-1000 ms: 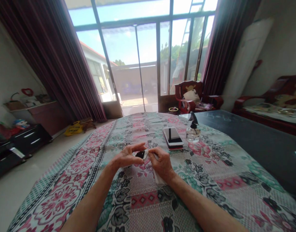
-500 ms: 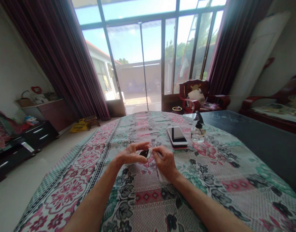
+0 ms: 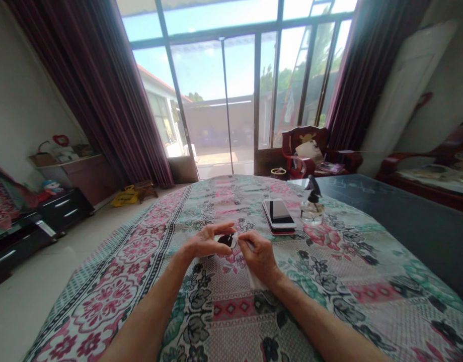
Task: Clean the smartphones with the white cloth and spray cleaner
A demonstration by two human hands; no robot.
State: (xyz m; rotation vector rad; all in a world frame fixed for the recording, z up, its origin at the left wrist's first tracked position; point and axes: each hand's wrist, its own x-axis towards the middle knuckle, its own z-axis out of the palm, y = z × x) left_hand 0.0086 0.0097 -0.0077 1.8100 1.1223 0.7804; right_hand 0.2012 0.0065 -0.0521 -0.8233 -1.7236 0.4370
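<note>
1. Head view: 2 forearms (image 3: 152, 301) lie over the near side of the table (image 3: 390, 261), angled toward each other.
2. White cloth (image 3: 255, 282) shows below the palm of the right hand (image 3: 260, 257), its loose end pointing toward the near edge.
3. Right hand: thumb and index finger pressed together at the right end of the dark piece (image 3: 226, 240). I cannot tell whether they pinch cloth alone or the pale rim too.
4. Left hand (image 3: 206, 242): thumb and fingers curve in a C that faces the right edge, apparently gripping the piece between them.
5. Dark piece: between the 2 hands, right of the left palm, left of the right fingertips. The left hand is nearer, wrapping around it. Its long axis seems to run palm to fingertips, though fingers hide part. Whether it touches the table is unclear.
6. Phone (image 3: 280, 215): stacked on another slab, beyond the right hand toward the far edge.
7. Bottle (image 3: 311, 212): upright, just right of the phone.
</note>
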